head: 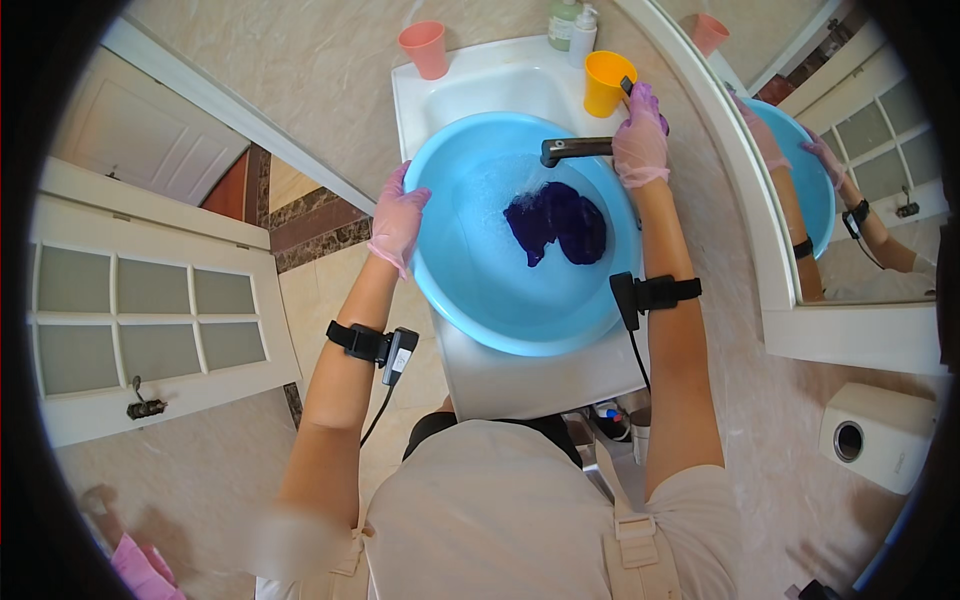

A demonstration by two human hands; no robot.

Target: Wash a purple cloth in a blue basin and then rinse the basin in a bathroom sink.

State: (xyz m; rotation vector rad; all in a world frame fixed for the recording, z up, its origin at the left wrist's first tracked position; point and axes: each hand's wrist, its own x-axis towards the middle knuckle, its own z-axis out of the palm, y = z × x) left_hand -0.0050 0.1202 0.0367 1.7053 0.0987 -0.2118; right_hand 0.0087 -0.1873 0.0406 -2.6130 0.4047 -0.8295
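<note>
A light blue plastic basin (465,315) rests on the white washbasin, holding water. My left hand (397,217), in a thin pink glove, grips its left rim with the thumb over the edge. Inside lies a dark purple cloth (574,225), wet and bunched right of the middle. Over the basin reaches the dark metal spout of a faucet (577,148); below its mouth the water is rippled and bubbly. My right hand (643,139), gloved the same way, is closed around the faucet at its handle end, hiding most of that part.
On the white washbasin (517,394) stand a pink cup (424,51), a yellow cup (606,86) beside the faucet, a green bottle (562,26) and a white pump bottle (583,37). A framed mirror (877,187) borders the right side. At left is a glass-paned door (154,300).
</note>
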